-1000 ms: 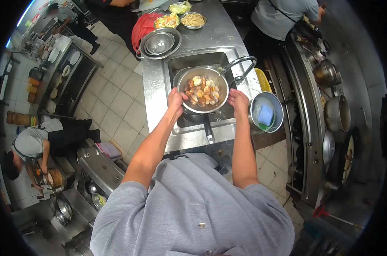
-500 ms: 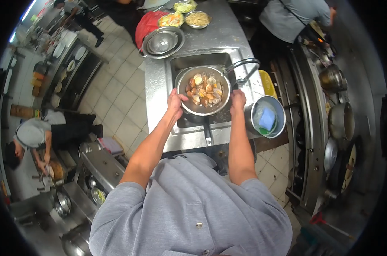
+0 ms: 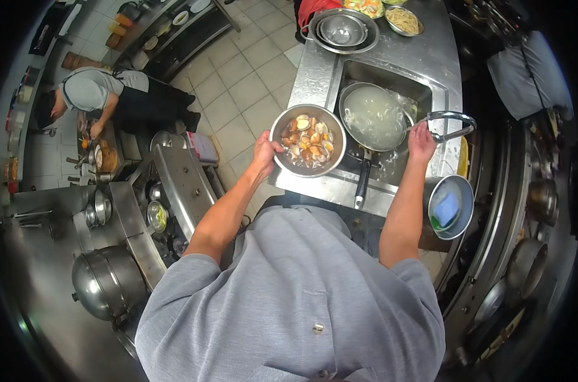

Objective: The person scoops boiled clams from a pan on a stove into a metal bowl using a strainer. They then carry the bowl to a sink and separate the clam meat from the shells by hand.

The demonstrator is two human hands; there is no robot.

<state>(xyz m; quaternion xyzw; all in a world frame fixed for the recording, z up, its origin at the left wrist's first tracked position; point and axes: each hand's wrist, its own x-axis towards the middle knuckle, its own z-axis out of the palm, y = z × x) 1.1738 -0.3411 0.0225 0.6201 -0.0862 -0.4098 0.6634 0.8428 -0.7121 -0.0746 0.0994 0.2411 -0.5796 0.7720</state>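
Observation:
My left hand (image 3: pixel 264 155) grips the rim of a steel bowl (image 3: pixel 278 141) on its left side, thumb inside the edge. The bowl holds several clams (image 3: pixel 309 143) in their shells with some liquid. It is over the sink's left front edge. My right hand (image 3: pixel 422 142) has its fingers closed at the end of the curved faucet (image 3: pixel 462 116), by the sink's right side. Between my hands, a pan (image 3: pixel 364 170) with a black handle sits in the sink (image 3: pixel 422 89), holding cloudy, foamy water (image 3: pixel 373 114).
Nested steel bowls (image 3: pixel 343 30) and a dish of noodle-like strips (image 3: pixel 403 21) stand on the counter's far part. A pot (image 3: pixel 470 204) with a blue cloth stands to the right. One co-worker (image 3: pixel 91 92) bends over a board at left; another person's sleeve (image 3: pixel 524 76) shows at right.
The bowl of clams has moved left, off the pan, uncovering the cloudy water. My right hand has gone up to the faucet's end. The whole view has swung left.

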